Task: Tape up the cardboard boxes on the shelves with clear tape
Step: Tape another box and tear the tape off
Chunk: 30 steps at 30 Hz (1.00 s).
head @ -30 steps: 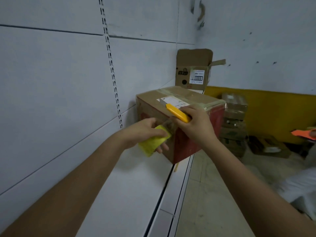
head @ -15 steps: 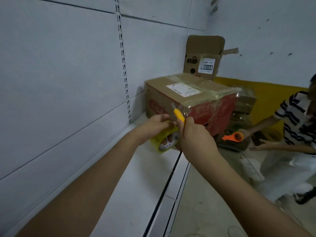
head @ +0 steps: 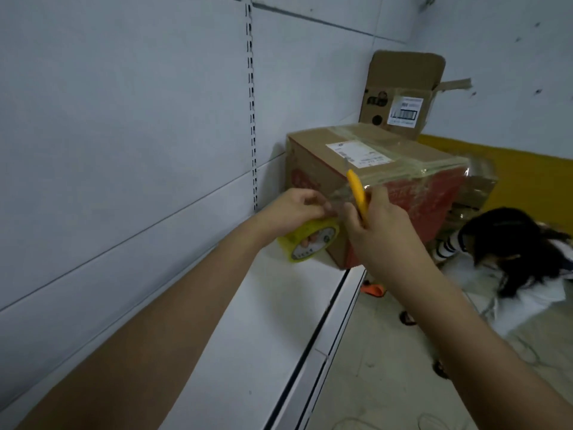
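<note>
The left hand [head: 294, 209] gripped a tape roll [head: 310, 242] over the white shelf [head: 248, 336]. The right hand [head: 376, 221] gripped a yellow cutter [head: 356, 192]; beyond both stood a taped box [head: 372, 169] against grey walls.

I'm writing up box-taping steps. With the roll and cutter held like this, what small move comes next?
Probably slice the stretched clear tape: it spans from the yellow tape roll in the left hand to the cardboard box, and the right hand holds the yellow cutter against it.

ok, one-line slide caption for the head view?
Left hand holds the clear tape roll while right hand raises a yellow utility knife at the taped cardboard box on the shelf.
</note>
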Each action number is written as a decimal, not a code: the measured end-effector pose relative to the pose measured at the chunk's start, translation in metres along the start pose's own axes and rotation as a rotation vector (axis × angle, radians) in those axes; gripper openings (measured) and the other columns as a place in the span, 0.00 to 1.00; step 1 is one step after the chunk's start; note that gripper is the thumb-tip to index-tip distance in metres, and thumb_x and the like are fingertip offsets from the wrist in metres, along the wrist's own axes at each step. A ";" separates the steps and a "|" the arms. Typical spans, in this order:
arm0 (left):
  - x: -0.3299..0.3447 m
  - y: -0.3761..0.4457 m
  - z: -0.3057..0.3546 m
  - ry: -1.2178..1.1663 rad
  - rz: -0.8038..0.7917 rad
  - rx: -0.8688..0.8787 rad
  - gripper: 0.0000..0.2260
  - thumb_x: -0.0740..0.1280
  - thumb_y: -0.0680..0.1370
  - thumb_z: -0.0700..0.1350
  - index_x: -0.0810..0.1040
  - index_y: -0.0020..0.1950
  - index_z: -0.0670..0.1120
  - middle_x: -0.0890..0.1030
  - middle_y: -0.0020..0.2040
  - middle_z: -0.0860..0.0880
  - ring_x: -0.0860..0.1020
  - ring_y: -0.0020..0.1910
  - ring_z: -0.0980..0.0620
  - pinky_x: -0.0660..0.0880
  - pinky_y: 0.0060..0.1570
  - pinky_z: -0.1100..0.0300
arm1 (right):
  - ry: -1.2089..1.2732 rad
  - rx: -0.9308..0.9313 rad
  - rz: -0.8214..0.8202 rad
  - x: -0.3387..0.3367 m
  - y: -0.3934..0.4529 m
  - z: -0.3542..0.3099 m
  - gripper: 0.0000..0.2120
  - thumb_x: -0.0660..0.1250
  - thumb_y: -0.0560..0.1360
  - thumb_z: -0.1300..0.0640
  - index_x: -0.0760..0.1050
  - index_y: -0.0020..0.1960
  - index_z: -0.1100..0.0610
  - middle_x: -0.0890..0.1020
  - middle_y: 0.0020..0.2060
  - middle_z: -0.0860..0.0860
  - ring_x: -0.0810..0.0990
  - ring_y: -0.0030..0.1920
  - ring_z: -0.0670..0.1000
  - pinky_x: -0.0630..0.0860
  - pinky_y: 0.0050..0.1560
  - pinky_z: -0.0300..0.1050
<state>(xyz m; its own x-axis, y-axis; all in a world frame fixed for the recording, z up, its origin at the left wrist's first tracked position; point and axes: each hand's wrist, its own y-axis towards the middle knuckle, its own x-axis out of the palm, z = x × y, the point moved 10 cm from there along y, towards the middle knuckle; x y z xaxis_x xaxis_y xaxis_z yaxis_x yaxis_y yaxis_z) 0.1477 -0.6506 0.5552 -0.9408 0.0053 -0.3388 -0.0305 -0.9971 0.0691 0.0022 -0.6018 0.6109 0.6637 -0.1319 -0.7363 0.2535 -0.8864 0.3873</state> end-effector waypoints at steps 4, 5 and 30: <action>-0.002 0.001 -0.003 0.023 -0.002 0.002 0.04 0.72 0.78 0.44 0.81 0.43 0.50 0.83 0.42 0.54 0.80 0.39 0.66 0.76 0.46 0.71 | -0.167 -0.038 0.043 -0.009 -0.003 -0.015 0.10 0.54 0.84 0.50 0.65 0.53 0.57 0.77 0.44 0.57 0.74 0.37 0.58 0.64 0.34 0.48; -0.002 0.001 -0.003 0.025 0.002 0.005 0.06 0.72 0.78 0.44 0.81 0.42 0.51 0.83 0.42 0.55 0.80 0.39 0.65 0.76 0.45 0.70 | -0.287 -0.012 0.005 -0.004 -0.004 -0.014 0.10 0.52 0.85 0.50 0.65 0.57 0.57 0.78 0.45 0.57 0.74 0.38 0.58 0.63 0.34 0.48; -0.021 -0.025 -0.026 0.040 0.011 -0.136 0.05 0.68 0.79 0.41 0.81 0.44 0.44 0.82 0.49 0.34 0.79 0.46 0.41 0.75 0.30 0.67 | -0.531 0.265 -0.326 0.068 -0.025 0.003 0.12 0.60 0.80 0.62 0.65 0.63 0.61 0.79 0.56 0.54 0.81 0.57 0.55 0.69 0.46 0.45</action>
<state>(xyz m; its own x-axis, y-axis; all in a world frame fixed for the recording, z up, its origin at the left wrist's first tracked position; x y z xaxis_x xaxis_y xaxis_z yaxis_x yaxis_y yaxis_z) 0.1771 -0.6279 0.5361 -0.9268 -0.0063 -0.3756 0.0287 -0.9981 -0.0539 0.0390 -0.5904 0.5494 0.1296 0.0205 -0.9913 0.1563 -0.9877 0.0000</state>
